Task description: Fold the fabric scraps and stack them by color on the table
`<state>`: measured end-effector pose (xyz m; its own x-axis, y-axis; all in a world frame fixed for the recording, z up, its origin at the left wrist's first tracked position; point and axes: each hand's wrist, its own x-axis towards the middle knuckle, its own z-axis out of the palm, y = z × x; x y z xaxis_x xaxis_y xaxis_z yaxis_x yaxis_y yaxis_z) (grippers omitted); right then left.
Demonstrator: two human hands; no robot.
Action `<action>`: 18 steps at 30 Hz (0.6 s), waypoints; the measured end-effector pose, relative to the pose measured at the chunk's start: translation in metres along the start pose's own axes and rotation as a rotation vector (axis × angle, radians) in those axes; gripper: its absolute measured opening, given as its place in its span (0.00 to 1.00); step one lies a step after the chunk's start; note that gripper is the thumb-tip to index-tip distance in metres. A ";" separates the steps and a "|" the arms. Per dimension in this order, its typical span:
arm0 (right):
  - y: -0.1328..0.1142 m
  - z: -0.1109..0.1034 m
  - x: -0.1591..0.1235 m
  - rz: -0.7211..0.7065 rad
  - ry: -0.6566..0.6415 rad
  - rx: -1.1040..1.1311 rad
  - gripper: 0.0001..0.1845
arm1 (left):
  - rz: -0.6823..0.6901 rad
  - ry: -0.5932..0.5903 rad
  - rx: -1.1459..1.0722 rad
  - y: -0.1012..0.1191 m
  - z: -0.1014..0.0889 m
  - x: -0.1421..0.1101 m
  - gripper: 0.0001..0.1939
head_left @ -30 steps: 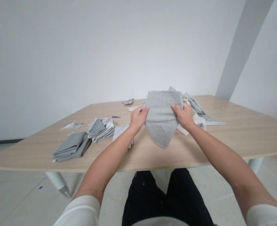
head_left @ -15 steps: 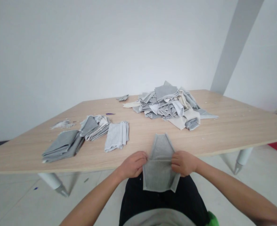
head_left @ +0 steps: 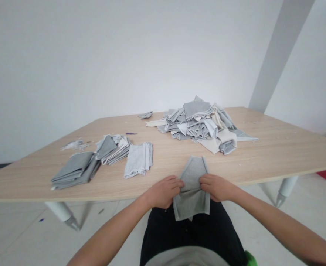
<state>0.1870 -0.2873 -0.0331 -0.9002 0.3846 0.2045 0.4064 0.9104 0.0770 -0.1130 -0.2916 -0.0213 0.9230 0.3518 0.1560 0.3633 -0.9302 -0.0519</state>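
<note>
A grey piece of cloth (head_left: 192, 205) with paler edges lies partly on the table's front edge and hangs over it above my lap. My left hand (head_left: 167, 191) pinches its left side, and my right hand (head_left: 215, 186) grips the right side at about the same height. Between them the fabric bends and puckers where it passes the edge. Its upper part tapers towards the table's middle. Just left of it on the table rests a light grey folded cloth (head_left: 136, 160).
A big heap of grey and cream cloth pieces (head_left: 196, 123) covers the table's (head_left: 276, 147) back middle. Folded dark grey cloths (head_left: 75, 168) and a smaller stack (head_left: 113, 149) lie at the left, near white scraps (head_left: 75, 144) and a thin purple item (head_left: 131, 133).
Both hands have come closer together on the cloth, and its lower part has become more creased and raised slightly. The view has shifted a little; the piles stay put.
</note>
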 end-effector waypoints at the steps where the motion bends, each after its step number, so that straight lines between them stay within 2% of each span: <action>1: 0.005 -0.002 0.002 0.030 -0.019 0.039 0.08 | -0.023 -0.012 -0.038 -0.003 -0.004 0.003 0.14; 5: 0.031 0.001 0.011 0.161 -0.043 0.162 0.16 | -0.134 -0.056 -0.109 -0.020 -0.014 0.020 0.14; 9: 0.060 0.011 0.024 0.300 0.068 0.247 0.21 | -0.340 -0.022 -0.092 -0.046 -0.010 0.040 0.11; 11: 0.071 0.016 0.029 0.331 0.114 0.253 0.22 | -0.401 0.000 -0.077 -0.058 -0.005 0.046 0.10; 14: 0.081 0.022 0.028 0.329 0.144 0.253 0.21 | -0.406 0.023 -0.070 -0.067 0.000 0.046 0.10; 18: 0.083 0.030 0.017 0.311 0.201 0.280 0.18 | -0.372 0.040 -0.086 -0.071 0.003 0.034 0.09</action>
<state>0.2009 -0.2002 -0.0522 -0.6826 0.6342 0.3631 0.5696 0.7730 -0.2793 -0.1067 -0.2137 -0.0151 0.7239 0.6641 0.1871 0.6589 -0.7458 0.0980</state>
